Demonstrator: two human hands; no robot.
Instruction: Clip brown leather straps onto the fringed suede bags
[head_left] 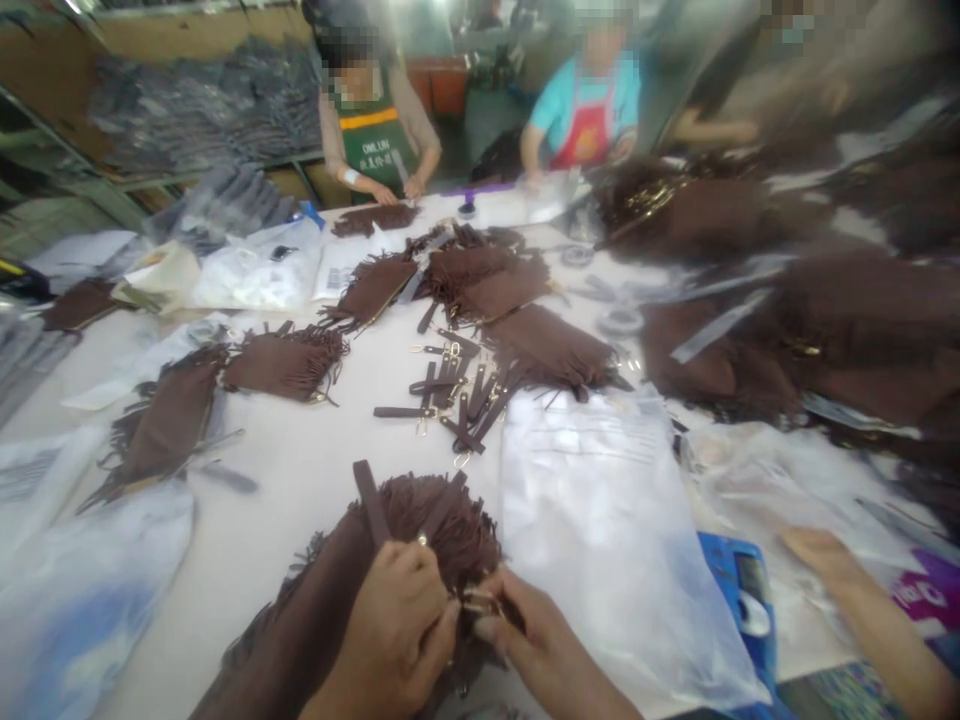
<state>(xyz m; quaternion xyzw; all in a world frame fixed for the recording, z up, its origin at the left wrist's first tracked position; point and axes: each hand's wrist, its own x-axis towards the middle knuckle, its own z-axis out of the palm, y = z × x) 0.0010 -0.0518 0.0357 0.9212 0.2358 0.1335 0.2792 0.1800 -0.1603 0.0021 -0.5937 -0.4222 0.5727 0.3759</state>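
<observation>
A brown fringed bag (304, 590) lies in front of me, its fringe spread toward the far side. My left hand (405, 620) is closed over it, gripping a brown wrist strap (369, 500) whose loop sticks up past the knuckles. Close beside it, my right hand (536, 640) pinches a small gold metal clip (480, 602) above the fringe. Blur hides whether clip and strap are joined. Beyond my hands lies a heap of brown wrist straps (472, 390) with gold clips.
Fringed bags (555, 340) are piled mid-table, with more brown pieces (847, 320) at right. A clear plastic bag (592, 540) and a blue device (739, 590) lie right of me. A co-worker's forearm (862, 610) reaches in there. Several people stand across the table.
</observation>
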